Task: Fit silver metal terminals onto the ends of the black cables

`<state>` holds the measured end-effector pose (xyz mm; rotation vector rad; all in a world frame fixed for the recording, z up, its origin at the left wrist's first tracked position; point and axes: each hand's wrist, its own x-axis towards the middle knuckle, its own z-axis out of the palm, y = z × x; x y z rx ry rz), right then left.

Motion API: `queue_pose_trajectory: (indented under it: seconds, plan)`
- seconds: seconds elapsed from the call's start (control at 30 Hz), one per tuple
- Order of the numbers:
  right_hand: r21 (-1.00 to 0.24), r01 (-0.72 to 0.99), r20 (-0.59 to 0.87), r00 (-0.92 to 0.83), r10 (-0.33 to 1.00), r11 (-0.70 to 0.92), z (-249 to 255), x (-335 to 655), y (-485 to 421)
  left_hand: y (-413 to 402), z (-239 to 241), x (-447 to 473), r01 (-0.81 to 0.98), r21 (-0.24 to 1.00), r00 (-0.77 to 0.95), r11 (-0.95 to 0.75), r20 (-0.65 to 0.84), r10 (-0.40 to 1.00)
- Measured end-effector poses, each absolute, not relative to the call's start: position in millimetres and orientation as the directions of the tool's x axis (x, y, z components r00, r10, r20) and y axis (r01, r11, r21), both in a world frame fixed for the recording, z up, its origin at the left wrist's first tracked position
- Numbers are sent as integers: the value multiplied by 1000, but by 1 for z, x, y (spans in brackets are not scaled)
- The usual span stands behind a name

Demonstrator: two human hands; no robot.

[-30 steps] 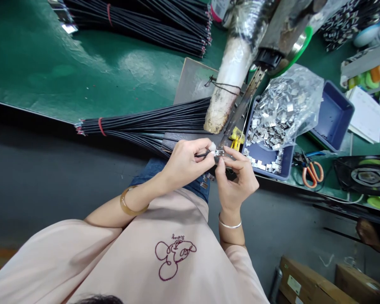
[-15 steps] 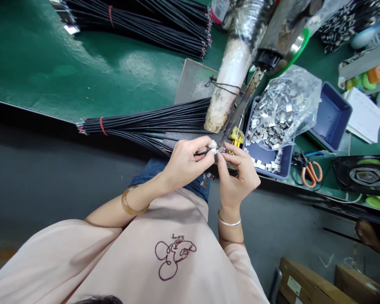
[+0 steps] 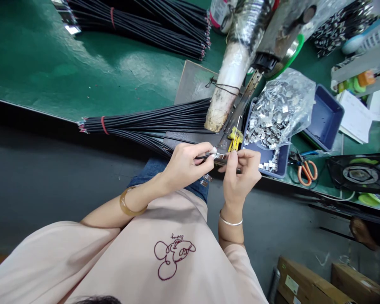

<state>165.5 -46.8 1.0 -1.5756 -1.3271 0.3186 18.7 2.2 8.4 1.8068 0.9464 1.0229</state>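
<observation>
My left hand [image 3: 191, 161] pinches the end of a black cable [image 3: 202, 156], with a white covering on one fingertip. A small shiny metal connector [image 3: 220, 156] sticks out from these fingers towards the right. At its far end my right hand [image 3: 241, 168] has thumb and fingers drawn together; whether they grip its tip or something small cannot be made out. A loose bundle of black cables [image 3: 145, 121], tied with a red band, lies to the left of my hands. Several small metal pieces [image 3: 205, 180] rest on my lap.
A soldering iron [image 3: 247, 93] and a wrapped white tube [image 3: 221, 97] slope down above my hands. Yellow snips [image 3: 234, 141] lie beside a blue tray [image 3: 283, 162] with a bag of metal shells [image 3: 281, 107]. Orange-handled pliers [image 3: 308, 172] are farther right. More cables [image 3: 139, 27] lie behind.
My right hand has shifted slightly right along the connector, its fingertips now closer together, uncovering more of the metal. The left hand keeps its pinch. The view has shifted a little.
</observation>
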Motion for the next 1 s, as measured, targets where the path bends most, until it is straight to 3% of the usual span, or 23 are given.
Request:
queue_pose_trajectory:
  seconds: [0.13, 0.23, 0.3, 0.37, 0.43, 0.47, 0.6, 0.7, 0.8, 1.0]
  plan:
    - [-898, 435, 219, 302, 928, 70, 5, 169, -42, 3, 6, 14, 154, 849, 422, -505, 405, 811]
    - [-900, 414, 249, 230, 941, 137, 5, 171, -41, 6, 6, 8, 96, 877, 439, -471, 387, 811]
    - [-801, 548, 393, 177, 902, 242, 3, 173, -42, 8, 7, 6, 62, 935, 473, -349, 280, 835]
    - [-612, 708, 561, 75, 824, 352, 2, 174, -44, 9, 9, 5, 39, 978, 506, -205, 158, 848]
    - [-472, 790, 642, 3, 767, 392, 1, 175, -47, 8, 11, 7, 33, 993, 508, -114, 81, 857]
    - [-460, 804, 653, 18, 757, 378, 0, 175, -49, 8, 12, 8, 36, 994, 496, -99, 69, 865]
    - [-607, 752, 664, 304, 683, 256, 4, 173, -57, 7, 13, 13, 70, 989, 440, -133, 89, 894]
    - [-682, 676, 670, 423, 610, 279, 7, 170, -59, 7, 11, 15, 83, 987, 421, -135, 88, 903]
    - [-696, 649, 651, 390, 652, 307, 6, 168, -57, 8, 10, 17, 92, 989, 403, -115, 69, 913]
    - [-558, 767, 626, 140, 767, 316, -6, 167, -50, 12, 10, 22, 54, 997, 381, -54, 29, 924]
